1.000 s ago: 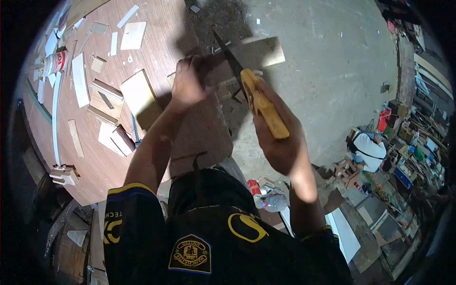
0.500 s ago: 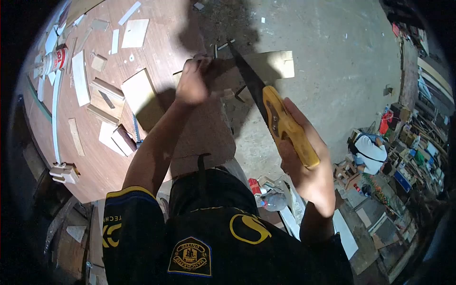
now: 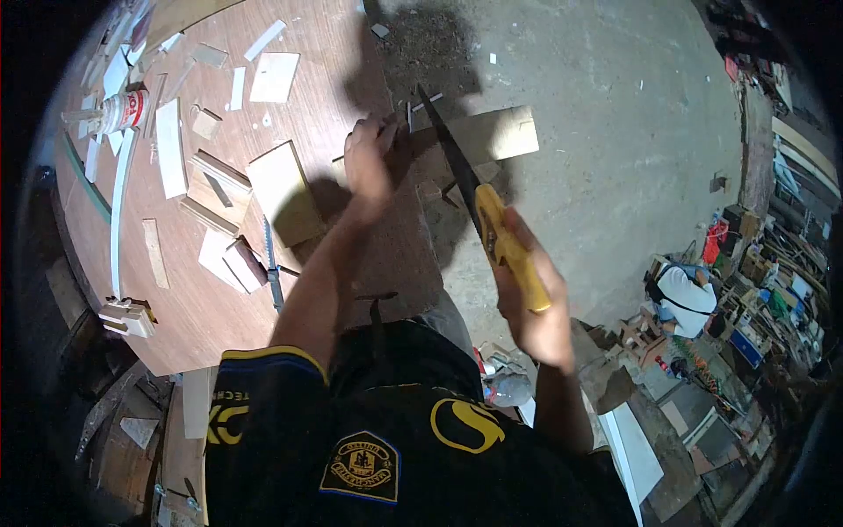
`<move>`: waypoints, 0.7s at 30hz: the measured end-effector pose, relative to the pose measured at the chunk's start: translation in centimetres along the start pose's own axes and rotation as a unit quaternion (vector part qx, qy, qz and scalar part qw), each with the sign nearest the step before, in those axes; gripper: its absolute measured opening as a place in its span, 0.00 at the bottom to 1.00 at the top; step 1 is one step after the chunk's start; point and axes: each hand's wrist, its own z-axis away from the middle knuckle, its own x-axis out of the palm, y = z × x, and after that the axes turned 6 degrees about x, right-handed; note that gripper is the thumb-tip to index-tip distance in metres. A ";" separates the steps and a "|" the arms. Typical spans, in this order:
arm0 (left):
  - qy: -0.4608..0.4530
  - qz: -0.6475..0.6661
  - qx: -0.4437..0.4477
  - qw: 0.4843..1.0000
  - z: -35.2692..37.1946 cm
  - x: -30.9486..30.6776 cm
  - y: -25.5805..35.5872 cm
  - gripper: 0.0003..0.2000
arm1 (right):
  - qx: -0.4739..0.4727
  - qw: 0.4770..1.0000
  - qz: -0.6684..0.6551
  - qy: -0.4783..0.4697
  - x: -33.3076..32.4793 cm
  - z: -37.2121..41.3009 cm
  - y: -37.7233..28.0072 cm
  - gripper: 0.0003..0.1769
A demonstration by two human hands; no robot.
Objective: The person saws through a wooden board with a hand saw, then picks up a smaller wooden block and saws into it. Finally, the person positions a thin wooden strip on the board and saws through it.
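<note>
My right hand [image 3: 537, 303] is wrapped around the yellow handle of a handsaw [image 3: 457, 162]. The saw's dark blade slants up and left, crossing a light wooden board [image 3: 505, 133]. That board reaches out past the table edge over the floor, its far end brightly lit. On the board's table end, my left hand [image 3: 369, 167] presses down with bent fingers, partly in shadow. Whether the saw teeth sit in a cut cannot be made out.
The brown table [image 3: 202, 325] carries several wood offcuts, a flat panel [image 3: 285, 189], a second saw with a blue blade [image 3: 269, 241] and a white-and-red container [image 3: 125, 110]. A person in a white shirt [image 3: 687, 290] crouches at right beside piled wood and tools.
My right hand and the saw handle have moved left and slightly down, and the blade looks steeper. My left hand stays on the board. The whole view has shifted a little.
</note>
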 end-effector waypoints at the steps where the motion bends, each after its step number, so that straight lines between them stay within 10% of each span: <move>1: 0.002 -0.001 0.002 1.000 -0.2 0.1 1.2 0.17 | -0.029 0.999 0.014 0.009 0.6 0.2 -0.1 0.34; 3: 0.000 -0.217 0.014 0.976 -0.6 0.3 3.4 0.15 | -0.086 0.995 0.046 0.027 1.5 0.2 0.3 0.34; 13: 0.138 -0.270 0.012 0.953 0.8 1.7 2.3 0.25 | -0.044 0.998 0.049 -0.015 2.0 2.0 1.0 0.37; 15: 0.001 -0.352 -0.023 0.936 0.6 2.0 2.2 0.32 | -0.053 0.997 0.053 -0.020 1.7 2.1 0.8 0.38; 21: -0.010 -0.310 -0.007 0.951 0.8 2.2 1.9 0.35 | -0.054 0.998 0.041 -0.018 1.8 1.1 2.7 0.36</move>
